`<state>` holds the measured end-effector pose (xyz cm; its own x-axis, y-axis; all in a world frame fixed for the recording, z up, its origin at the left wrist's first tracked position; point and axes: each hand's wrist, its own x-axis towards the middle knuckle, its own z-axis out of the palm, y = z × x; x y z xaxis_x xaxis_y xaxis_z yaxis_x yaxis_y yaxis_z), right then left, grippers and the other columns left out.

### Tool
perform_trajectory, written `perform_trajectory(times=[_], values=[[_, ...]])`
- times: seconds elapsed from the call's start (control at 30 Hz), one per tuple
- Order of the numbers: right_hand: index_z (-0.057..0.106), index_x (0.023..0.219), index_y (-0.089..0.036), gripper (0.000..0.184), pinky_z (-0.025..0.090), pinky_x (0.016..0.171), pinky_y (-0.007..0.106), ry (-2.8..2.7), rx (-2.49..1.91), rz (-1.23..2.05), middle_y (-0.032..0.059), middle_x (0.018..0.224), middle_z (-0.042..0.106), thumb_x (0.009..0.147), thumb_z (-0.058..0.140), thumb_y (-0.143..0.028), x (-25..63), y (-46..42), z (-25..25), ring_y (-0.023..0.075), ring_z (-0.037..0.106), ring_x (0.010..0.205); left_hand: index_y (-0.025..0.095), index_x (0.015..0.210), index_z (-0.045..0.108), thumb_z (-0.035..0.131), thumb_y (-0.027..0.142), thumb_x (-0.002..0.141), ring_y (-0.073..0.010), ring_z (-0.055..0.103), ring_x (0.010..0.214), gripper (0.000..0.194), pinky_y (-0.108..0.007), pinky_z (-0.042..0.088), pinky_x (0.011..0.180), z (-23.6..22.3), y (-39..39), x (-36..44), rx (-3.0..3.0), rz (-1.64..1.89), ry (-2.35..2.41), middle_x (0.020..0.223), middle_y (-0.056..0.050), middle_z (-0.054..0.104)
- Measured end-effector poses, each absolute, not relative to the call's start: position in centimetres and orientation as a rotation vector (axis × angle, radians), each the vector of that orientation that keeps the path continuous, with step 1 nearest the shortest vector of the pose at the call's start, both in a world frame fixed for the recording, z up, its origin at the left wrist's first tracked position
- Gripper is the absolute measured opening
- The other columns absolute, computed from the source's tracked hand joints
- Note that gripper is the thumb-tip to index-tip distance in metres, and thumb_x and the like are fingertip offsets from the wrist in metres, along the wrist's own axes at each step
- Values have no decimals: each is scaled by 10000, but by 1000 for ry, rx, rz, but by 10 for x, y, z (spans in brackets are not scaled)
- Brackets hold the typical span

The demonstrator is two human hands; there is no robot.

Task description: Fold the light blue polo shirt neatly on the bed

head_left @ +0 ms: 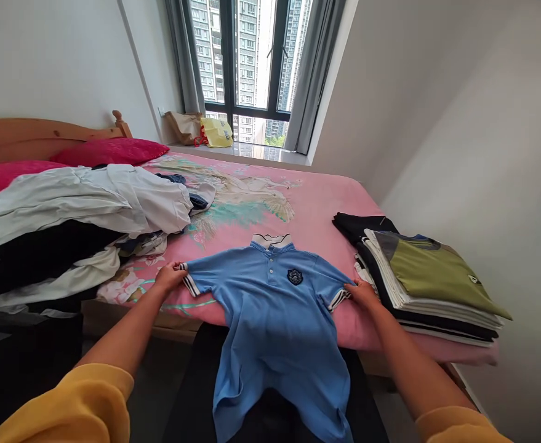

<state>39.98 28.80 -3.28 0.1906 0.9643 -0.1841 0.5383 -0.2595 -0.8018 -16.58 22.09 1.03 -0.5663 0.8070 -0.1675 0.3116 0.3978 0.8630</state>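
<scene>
A light blue polo shirt (274,307) lies face up on the near edge of the pink bed, its lower half hanging over the edge. It has a dark crest on the chest and striped sleeve cuffs. My left hand (168,275) pinches the end of the left sleeve. My right hand (361,292) grips the cuff of the right sleeve. Both sleeves are spread outward.
A loose heap of white and dark clothes (67,234) covers the bed's left side. A stack of folded garments (427,283) topped by an olive shirt sits at the right edge. Red pillows (108,151), a wooden headboard, bags on the window sill (215,132). White walls close on the right.
</scene>
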Motion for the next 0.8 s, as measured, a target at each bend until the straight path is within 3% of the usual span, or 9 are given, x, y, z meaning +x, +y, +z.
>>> perform_trajectory(times=[0.17, 0.33, 0.5, 0.63, 0.7, 0.8], values=[[571, 715, -157, 254, 420, 429, 219, -1170, -1861, 926, 10, 511, 571, 677, 624, -402, 407, 274, -45, 124, 521, 454, 123, 1043, 521, 586, 378, 706, -139, 564, 627, 427, -269, 446, 633, 6, 198, -143, 882, 1299, 2209, 814, -37, 616], [571, 705, -150, 314, 364, 350, 199, -1098, -1791, 977, -26, 457, 510, 633, 681, -436, 411, 255, -49, 92, 443, 380, 160, 791, 594, 520, 567, 735, -161, 566, 671, 417, -277, 465, 684, -13, 111, -66, 1120, 1238, 1976, 692, -12, 590], [549, 789, -156, 377, 388, 358, 195, -1047, -1720, 915, -36, 520, 517, 658, 644, -498, 408, 215, -51, 89, 461, 400, 225, 1003, 621, 662, 381, 676, -224, 567, 959, 365, -356, 439, 873, -23, 5, -4, 1664, 882, 1701, 1015, -47, 626], [549, 845, -160, 456, 455, 428, 217, -1036, -1632, 934, -17, 624, 550, 687, 602, -584, 387, 148, -53, 110, 521, 498, 221, 847, 625, 509, 206, 757, -201, 576, 889, 147, -345, 443, 834, -32, -36, 5, 1732, 804, 1851, 898, -37, 629], [568, 855, -163, 452, 471, 473, 231, -1127, -1611, 943, 3, 680, 573, 715, 586, -592, 371, 104, -57, 133, 548, 578, 217, 794, 598, 456, 147, 750, -182, 579, 847, 164, -317, 449, 799, -36, -44, 3, 1706, 824, 1899, 843, -26, 614], [599, 866, -171, 389, 495, 614, 280, -1411, -1607, 917, 25, 728, 603, 768, 562, -545, 349, 40, -66, 162, 566, 666, 222, 863, 577, 459, 143, 735, -168, 583, 832, 192, -296, 450, 788, -40, -49, 2, 1692, 827, 1948, 868, -17, 607]])
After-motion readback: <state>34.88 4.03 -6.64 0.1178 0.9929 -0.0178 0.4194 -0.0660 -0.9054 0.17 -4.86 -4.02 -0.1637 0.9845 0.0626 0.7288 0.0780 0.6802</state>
